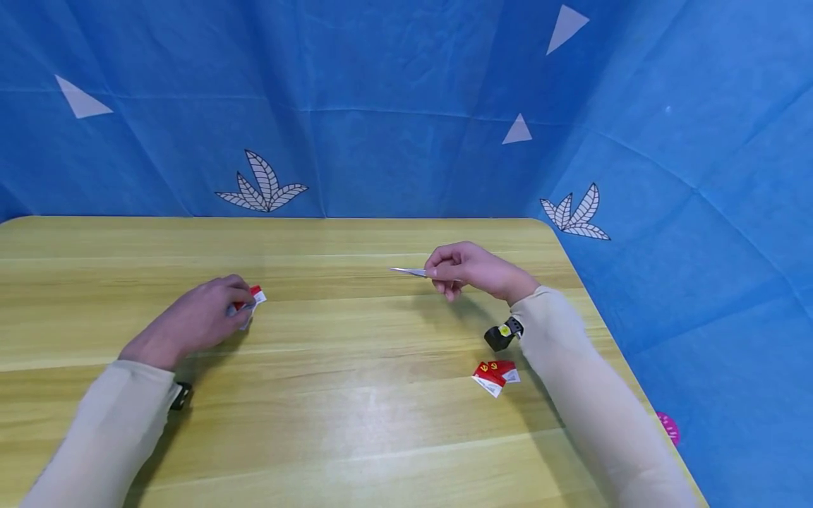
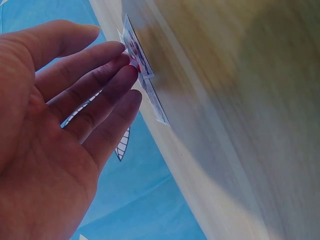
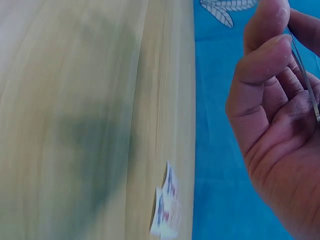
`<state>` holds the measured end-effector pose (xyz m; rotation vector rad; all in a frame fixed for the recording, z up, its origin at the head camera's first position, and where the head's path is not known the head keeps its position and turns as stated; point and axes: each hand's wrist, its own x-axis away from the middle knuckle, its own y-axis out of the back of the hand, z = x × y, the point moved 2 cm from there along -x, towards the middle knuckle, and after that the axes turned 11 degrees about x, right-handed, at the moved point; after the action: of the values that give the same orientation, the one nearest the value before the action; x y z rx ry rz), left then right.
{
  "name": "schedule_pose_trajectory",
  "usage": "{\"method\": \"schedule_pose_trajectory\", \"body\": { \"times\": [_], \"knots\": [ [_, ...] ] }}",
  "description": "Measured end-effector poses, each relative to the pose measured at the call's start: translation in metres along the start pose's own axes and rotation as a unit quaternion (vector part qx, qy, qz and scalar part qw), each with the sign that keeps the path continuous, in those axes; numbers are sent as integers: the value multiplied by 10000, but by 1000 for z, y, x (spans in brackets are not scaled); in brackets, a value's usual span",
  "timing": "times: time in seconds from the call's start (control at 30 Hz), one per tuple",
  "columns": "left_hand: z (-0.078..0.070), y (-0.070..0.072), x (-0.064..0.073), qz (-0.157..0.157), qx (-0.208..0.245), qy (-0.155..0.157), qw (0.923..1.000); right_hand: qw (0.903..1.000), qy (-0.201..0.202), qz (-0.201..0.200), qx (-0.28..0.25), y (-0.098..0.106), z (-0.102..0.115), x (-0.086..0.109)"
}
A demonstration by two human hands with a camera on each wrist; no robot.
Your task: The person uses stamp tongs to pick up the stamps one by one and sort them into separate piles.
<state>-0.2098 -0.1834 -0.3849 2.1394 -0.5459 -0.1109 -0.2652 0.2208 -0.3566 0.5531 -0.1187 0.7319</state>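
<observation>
At the left of the table, my left hand (image 1: 200, 317) reaches over small red-and-white cards (image 1: 257, 294) that lie overlapping. Its nearly straight fingertips are right at the cards (image 2: 139, 55) in the left wrist view, with the thumb apart. Farther right, my right hand (image 1: 466, 270) pinches a pair of metal tweezers (image 1: 409, 271) above the wood, their tips pointing left. From the right wrist, the thin arms of the tweezers (image 3: 305, 72) show between thumb and fingers, and nothing is seen in their tips.
Two more red-and-white cards (image 1: 492, 377) with yellow emblems lie overlapping beneath the right forearm, near the table's right side. The wooden table (image 1: 356, 395) ends against a blue curtain (image 1: 394, 106) at the back and right. A black wrist camera (image 1: 502, 334) hangs below the right cuff.
</observation>
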Motion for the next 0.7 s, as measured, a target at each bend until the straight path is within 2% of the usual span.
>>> {"method": "schedule_pose_trajectory", "body": {
  "times": [0.2, 0.47, 0.7],
  "knots": [
    [-1, 0, 0, 1, 11, 11, 10000, 9999, 87, 46, 44, -14, 11, -20],
    [-1, 2, 0, 6, -4, -20, 10000, 9991, 290, -251, -183, -35, 23, -39],
    [-1, 2, 1, 22, 25, 0, 10000, 9997, 147, 9, -174, -51, 33, -55]
  ]
}}
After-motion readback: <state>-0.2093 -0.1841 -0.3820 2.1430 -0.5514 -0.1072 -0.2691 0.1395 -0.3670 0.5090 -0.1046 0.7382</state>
